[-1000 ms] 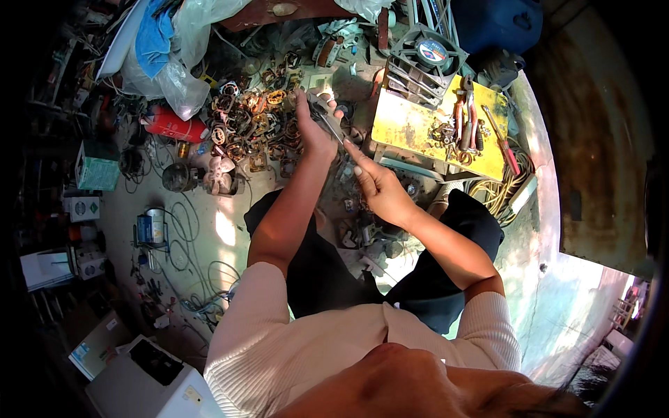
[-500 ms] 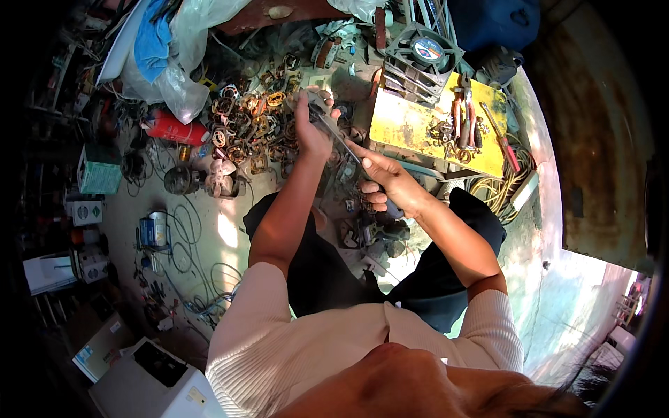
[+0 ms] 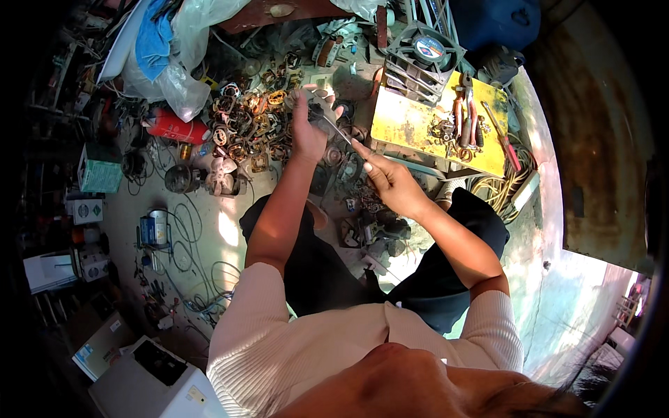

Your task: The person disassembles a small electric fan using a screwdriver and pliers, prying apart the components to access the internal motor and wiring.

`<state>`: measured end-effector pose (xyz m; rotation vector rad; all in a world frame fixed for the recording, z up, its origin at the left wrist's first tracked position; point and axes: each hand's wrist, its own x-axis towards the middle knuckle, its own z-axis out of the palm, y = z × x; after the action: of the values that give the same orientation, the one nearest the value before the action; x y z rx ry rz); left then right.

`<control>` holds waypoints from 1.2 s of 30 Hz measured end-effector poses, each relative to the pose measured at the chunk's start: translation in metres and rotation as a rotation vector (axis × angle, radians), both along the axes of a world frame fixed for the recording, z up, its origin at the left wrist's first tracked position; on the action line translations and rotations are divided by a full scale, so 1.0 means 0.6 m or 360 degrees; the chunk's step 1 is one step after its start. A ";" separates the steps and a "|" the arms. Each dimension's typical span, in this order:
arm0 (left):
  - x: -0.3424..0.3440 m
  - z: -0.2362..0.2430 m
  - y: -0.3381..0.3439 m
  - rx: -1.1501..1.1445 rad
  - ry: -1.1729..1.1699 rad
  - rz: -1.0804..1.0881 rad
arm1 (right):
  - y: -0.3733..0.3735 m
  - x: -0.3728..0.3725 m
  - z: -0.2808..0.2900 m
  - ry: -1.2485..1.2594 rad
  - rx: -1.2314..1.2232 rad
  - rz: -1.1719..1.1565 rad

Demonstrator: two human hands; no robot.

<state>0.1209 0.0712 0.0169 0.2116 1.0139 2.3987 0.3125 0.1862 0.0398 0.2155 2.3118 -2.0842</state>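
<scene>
- The grey metal part [image 3: 318,111] is held raised in front of the body by the left hand [image 3: 309,139]. The thumb is set along one side and the fingers are closed around the other, presumably so that the part is steadied against the tool.
- The slender metal tool [image 3: 340,132] is gripped by the right hand [image 3: 394,184] and directed at the part. The index finger is extended toward its shaft, probably for guidance; the handle and the remaining fingers are hidden by the hand.
- The part is located between the left thumb and fingertips, just beyond the right index fingertip, with the shaft spanning the gap. Whether the shaft's tip is touching the part cannot be told.
- Pliers [image 3: 472,115] and small metal fittings [image 3: 442,131] are laid on the yellow tabletop [image 3: 398,127], likely for easy right-hand reach.
- Wire-wound coils [image 3: 251,122] are heaped on the floor, left of the left hand.
</scene>
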 end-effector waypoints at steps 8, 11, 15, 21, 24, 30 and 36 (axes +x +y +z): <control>-0.015 0.020 -0.026 0.0450 -0.0471 -0.0329 | 0.005 -0.003 0.002 0.0318 0.1124 -0.0118; -0.024 0.018 -0.029 0.0553 -0.0640 -0.0341 | 0.004 0.001 0.003 0.0312 0.1139 -0.0118; -0.025 0.016 -0.026 0.0546 -0.0741 -0.0352 | 0.001 -0.001 0.007 0.0348 0.1154 -0.0095; -0.019 0.012 -0.018 0.0453 -0.0769 -0.0288 | 0.002 -0.002 0.012 0.0372 0.1152 -0.0109; -0.016 0.004 -0.018 0.0466 -0.0682 -0.0360 | 0.002 -0.002 0.013 0.0377 0.1126 -0.0111; -0.013 -0.005 -0.007 0.0574 -0.0687 -0.0339 | -0.005 -0.003 0.010 0.0361 0.0605 -0.0114; -0.012 -0.003 -0.004 0.0574 -0.0581 -0.0315 | -0.006 -0.005 0.020 0.0296 0.0762 -0.0090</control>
<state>0.1140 0.0686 0.0154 -0.0030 0.3760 2.3059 0.3094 0.1824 0.0517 0.0956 2.9187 -1.5943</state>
